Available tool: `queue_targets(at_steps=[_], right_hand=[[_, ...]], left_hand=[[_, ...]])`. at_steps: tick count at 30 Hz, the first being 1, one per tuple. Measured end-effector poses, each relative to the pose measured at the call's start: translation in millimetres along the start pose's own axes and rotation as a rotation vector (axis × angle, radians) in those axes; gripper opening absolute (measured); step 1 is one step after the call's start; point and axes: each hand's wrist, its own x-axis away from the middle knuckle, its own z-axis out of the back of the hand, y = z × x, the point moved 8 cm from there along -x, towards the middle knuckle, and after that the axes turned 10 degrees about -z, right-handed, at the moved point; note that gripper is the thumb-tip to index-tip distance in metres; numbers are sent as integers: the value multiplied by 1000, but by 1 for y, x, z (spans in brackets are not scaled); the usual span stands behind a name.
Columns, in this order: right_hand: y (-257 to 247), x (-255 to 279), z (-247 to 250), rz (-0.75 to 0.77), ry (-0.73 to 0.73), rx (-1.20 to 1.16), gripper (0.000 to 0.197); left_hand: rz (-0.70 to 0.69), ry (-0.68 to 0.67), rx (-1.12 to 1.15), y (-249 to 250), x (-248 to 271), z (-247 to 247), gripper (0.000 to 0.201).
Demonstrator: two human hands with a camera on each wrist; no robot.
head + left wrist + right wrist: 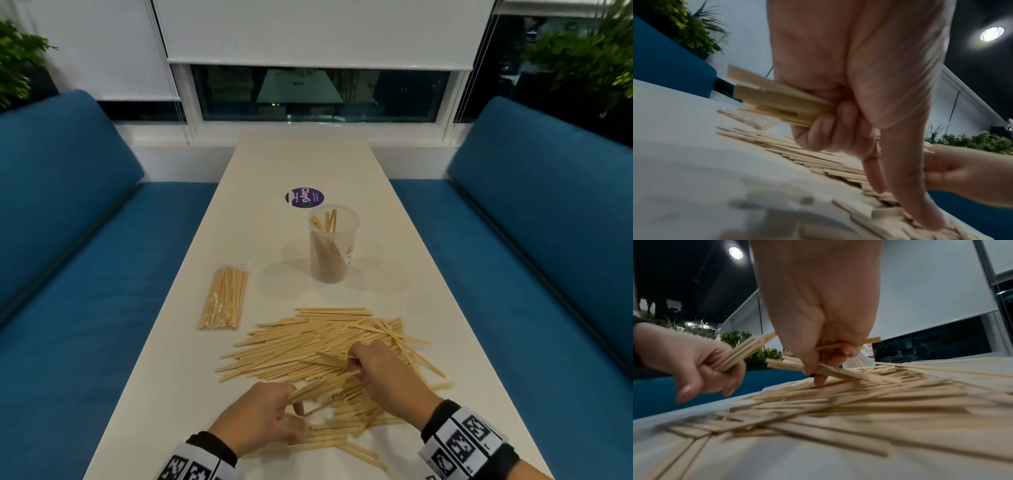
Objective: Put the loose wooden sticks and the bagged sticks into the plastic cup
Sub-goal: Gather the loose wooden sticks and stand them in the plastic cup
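Note:
A wide pile of loose wooden sticks (318,342) (869,394) lies spread over the near half of the white table (301,161). My left hand (263,416) (828,123) (694,368) grips a bundle of sticks (777,99) in its curled fingers, index finger pointing down into the pile. My right hand (380,373) (826,356) (953,172) pinches a few sticks (838,369) just above the pile. The bagged sticks (224,298) lie flat at the left. The clear plastic cup (332,243) stands upright beyond the pile with several sticks inside.
A round purple sticker (304,197) lies on the table behind the cup. Blue bench seats (85,274) (548,267) flank the table on both sides. A window (318,92) with lowered blinds closes the far end.

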Motion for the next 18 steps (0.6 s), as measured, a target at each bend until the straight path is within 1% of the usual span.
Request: queue_targets(at_steps=[2, 5, 7, 9, 10, 12, 13, 16, 18], right_hand=[[3, -3, 6, -34, 18, -83, 13], [8, -7, 16, -61, 44, -232, 4], [11, -8, 25, -66, 78, -341, 8], [12, -6, 35, -79, 109, -451, 7], [12, -6, 37, -90, 99, -509, 8], [9, -6, 34, -99, 43, -630, 12], [8, -7, 31, -94, 18, -661, 13], [10, -7, 21, -87, -13, -624, 15], [13, -6, 16, -100, -24, -616, 16]], left_hand=[[16, -42, -44, -1, -2, -9, 27], [34, -78, -151, -4, -7, -16, 27], [38, -75, -193, -5, -9, -18, 24], [19, -77, -236, -3, -10, -19, 14], [4, -79, -263, -1, -10, -19, 10], [-17, -88, -303, 1, -11, -20, 10], [-32, -95, -316, 2, -12, -22, 11], [-76, -106, -347, 4, -14, -26, 11], [-85, -116, -345, 4, -17, -29, 6]])
